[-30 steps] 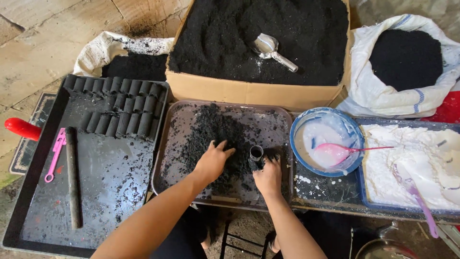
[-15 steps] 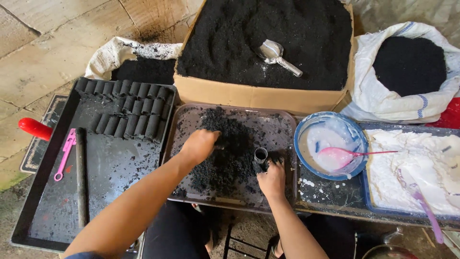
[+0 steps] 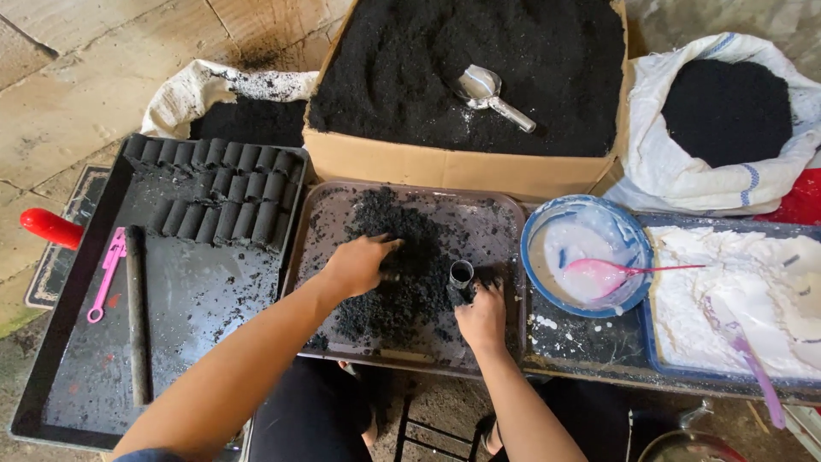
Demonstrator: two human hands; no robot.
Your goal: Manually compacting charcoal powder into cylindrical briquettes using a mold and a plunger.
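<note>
Two hands in black mix on tray.
Right hand [image 3: 483,315] grips small upright tube [image 3: 461,275] at tray [image 3: 505,257] centre; left hand [image 3: 359,263], at 9 o'clock of tube, fingers curled into black pile [image 3: 402,257]. Far, 12 o'clock: cardboard box [image 3: 428,162] with metal scoop [image 3: 489,92].

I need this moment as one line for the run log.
left hand: in black powder pile | right hand: holds small black tube upright | tray: holds pile | scoop: in box
</note>
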